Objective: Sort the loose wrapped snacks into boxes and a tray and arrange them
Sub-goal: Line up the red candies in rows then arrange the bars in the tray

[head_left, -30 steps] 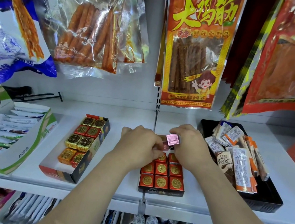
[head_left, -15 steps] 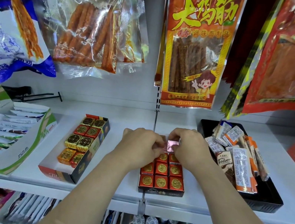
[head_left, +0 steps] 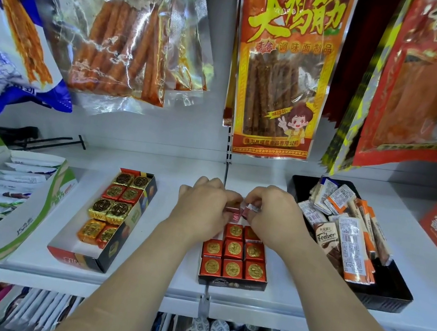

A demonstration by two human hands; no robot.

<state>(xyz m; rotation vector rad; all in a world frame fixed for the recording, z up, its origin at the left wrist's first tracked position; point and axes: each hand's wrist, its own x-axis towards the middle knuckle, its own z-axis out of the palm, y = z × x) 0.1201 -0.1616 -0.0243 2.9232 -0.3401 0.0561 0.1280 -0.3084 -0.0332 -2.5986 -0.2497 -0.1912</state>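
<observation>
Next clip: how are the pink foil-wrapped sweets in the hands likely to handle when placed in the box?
Probably light: left hand and right hand each lift a pink sweet by fingertip pinch. Shiny foil looks smooth, so possibly slippery. Blocky and flat-sided like the red pieces in the box, they should sit, not roll.

Top centre, the orange hanging bag (head_left: 282, 69) reads 大鸡筋 in big yellow characters, with 调味面制品 just under them. At the upper left I can read 38g at the top of the clear bag of sticks (head_left: 116, 41). At the right, a brown bar wrapper (head_left: 325, 236) in the black tray (head_left: 391, 298) says Fodvor, as near as I can read. Other print is too small or blurred for me.
</observation>
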